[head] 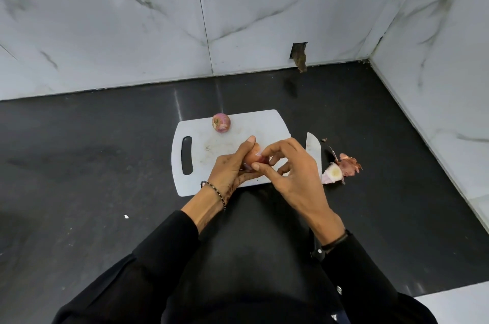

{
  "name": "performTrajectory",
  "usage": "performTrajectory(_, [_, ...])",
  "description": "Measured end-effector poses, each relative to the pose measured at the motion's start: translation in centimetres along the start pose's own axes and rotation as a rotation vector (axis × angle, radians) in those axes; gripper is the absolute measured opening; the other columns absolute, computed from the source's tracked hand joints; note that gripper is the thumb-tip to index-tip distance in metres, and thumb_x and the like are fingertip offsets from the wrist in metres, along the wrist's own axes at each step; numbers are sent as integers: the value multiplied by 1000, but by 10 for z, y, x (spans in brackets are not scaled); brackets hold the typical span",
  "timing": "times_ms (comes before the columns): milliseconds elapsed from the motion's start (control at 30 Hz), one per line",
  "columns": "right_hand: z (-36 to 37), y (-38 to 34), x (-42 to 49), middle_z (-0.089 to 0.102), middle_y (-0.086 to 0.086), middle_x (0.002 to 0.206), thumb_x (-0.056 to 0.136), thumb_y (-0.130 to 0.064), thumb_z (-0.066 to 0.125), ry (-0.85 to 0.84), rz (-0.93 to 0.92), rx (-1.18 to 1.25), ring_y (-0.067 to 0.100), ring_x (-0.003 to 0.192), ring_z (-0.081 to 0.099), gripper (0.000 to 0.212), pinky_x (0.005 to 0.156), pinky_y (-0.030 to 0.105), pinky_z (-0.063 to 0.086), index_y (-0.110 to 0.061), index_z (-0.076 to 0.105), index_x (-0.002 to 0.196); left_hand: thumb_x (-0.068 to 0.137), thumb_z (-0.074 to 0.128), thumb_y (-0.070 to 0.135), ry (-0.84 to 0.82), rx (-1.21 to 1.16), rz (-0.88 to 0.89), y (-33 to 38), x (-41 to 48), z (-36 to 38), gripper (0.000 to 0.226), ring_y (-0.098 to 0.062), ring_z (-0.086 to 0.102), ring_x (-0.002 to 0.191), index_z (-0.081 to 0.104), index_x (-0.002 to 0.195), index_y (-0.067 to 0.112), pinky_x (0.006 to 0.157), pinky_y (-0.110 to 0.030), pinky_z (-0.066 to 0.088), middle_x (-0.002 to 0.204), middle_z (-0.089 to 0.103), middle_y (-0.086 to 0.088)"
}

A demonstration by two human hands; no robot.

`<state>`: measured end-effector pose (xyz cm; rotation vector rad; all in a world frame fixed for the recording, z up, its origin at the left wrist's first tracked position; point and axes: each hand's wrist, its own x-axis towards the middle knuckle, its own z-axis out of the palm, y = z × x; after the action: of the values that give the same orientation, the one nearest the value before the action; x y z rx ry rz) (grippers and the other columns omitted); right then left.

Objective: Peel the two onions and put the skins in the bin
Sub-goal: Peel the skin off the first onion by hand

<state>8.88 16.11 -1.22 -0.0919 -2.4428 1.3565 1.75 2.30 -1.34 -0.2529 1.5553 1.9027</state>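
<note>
Orange-skinned onion [253, 155] | left hand [228, 172] fingers curled round it; right hand [293, 175] fingers pinching it too

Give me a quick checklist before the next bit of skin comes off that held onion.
1. Grip: left hand holds the onion: ok.
2. Pinch: right hand on the onion's skin: ok.
3. Blade: knife lies beside the cutting board, in neither hand: ok.
4. Spare: second onion rests on the board, apart from hands: ok.
5. Waste: loose skins lie on the counter, not binned: not ok.
6. Reach of the bin: cannot tell, none in view.
</note>
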Motion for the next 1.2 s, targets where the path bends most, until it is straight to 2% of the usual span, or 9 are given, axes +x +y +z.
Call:
performTrajectory(233, [-2, 4, 17, 62, -11, 97, 83, -26, 85, -16, 23, -18, 12, 86, 63, 17, 65, 28, 54, -22, 72, 94, 86, 71, 41, 49, 11, 4, 12, 9, 5, 43, -24, 75, 84, 73, 88, -1, 71, -28, 61, 87, 76, -16])
performTrajectory(400, [6, 9, 20, 61, -9, 94, 81, -16, 86, -51, 27, -15, 11, 82, 64, 14, 66, 29, 54, -17, 76, 91, 83, 74, 42, 86, 24, -9, 5, 15, 3, 48, -27, 75, 84, 73, 88, -5, 76, -32, 61, 88, 75, -19])
performTrajectory(500, [9, 9, 21, 64, -9, 94, 80, -14, 86, -21, 35, -13, 10, 83, 64, 15, 66, 25, 55, -17, 76, 91, 84, 73, 44, 92, 9, -28, 3, 18, 2, 47, -27, 75, 82, 74, 87, -3, 73, -30, 61, 87, 75, -18])
performTrajectory(800, [10, 6, 33, 66, -8, 85, 76, -11, 88, -82, 64, -33, 8, 80, 63, 16, 64, 13, 48, -15, 75, 84, 85, 71, 45, 98, -13, -50, 2, 24, -2, 48, -29, 75, 82, 73, 81, -2, 83, -36, 60, 81, 75, -19])
performTrajectory(933, [9, 5, 38, 65, -8, 80, 80, -10, 85, -98, 39, -85, 8, 80, 61, 12, 66, 11, 45, -13, 74, 83, 85, 72, 42, 97, -20, -50, 2, 25, -2, 45, -27, 75, 80, 73, 79, -2, 76, -33, 61, 76, 74, -17])
performTrajectory(1033, [13, 8, 38, 61, -2, 81, 80, 1, 80, -151, -5, -159, 8, 78, 58, 15, 67, 7, 41, -10, 72, 82, 81, 74, 46, 116, -17, -58, 1, 26, -3, 50, -26, 75, 80, 73, 82, -4, 80, -36, 61, 78, 74, -17])
performTrajectory(1100, [18, 11, 33, 55, -3, 83, 80, 9, 73, -181, -51, -206, 2, 76, 54, 17, 68, 6, 39, -7, 70, 84, 77, 77, 50, 140, 2, -69, 1, 28, -3, 53, -25, 74, 76, 73, 81, -3, 82, -38, 60, 74, 72, -16])
performTrajectory(1200, [24, 12, 21, 53, -9, 87, 85, -1, 76, -113, -60, -190, -3, 80, 54, 14, 71, 7, 41, -12, 68, 87, 79, 76, 48, 134, -14, -85, 1, 29, -4, 49, -20, 73, 68, 71, 77, -1, 80, -37, 60, 64, 69, -11])
